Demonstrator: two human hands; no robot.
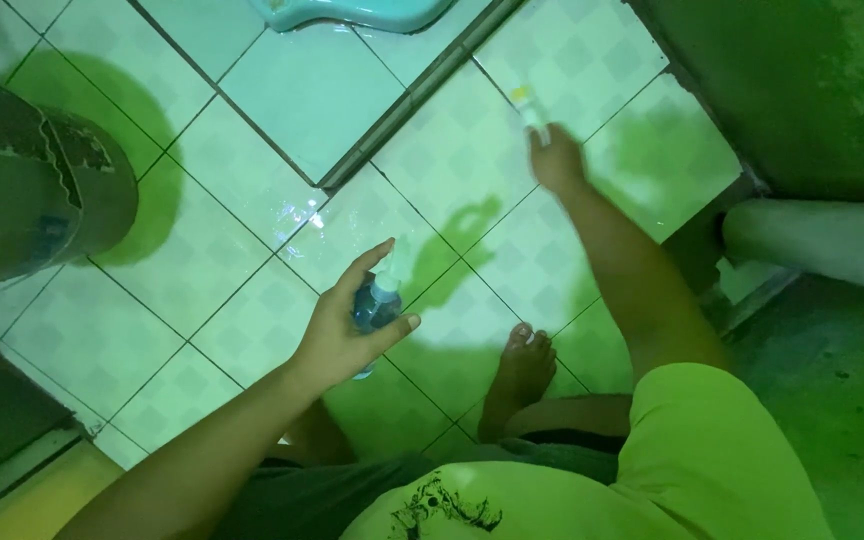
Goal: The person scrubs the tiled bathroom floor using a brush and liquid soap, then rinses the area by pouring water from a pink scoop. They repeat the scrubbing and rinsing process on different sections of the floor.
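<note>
Down on the pale square-tiled bathroom floor [252,250], my left hand [347,325] has a small blue-tinted clear plastic spray bottle with a white nozzle top [379,303]. The grip there is pretty loose: thumb hooked round the front of the bottle, fingers stretched out straight behind it rather than wrapped, so it's cradled more than squeezed. The bottle sits upright-ish, nozzle pointing away from me, held above the tiles just ahead of my bare foot [524,365]. The liquid inside looks dark blue, and the top is blurry, so I can't make out the trigger shape.

My right hand [557,160] is stretched way out ahead, grip pressed together round a small whitish tube-like thing with a yellowish tip [530,108]. It's smeared with motion blur, so I honestly can't tell what it is, only that the tip pokes out past my fingers over the tiles.

Around all that: a turquoise squat-toilet pan [352,12] at the top edge, a dark worn bucket [32,180] off to the left, and a stained green wall [802,90] on the right.
</note>
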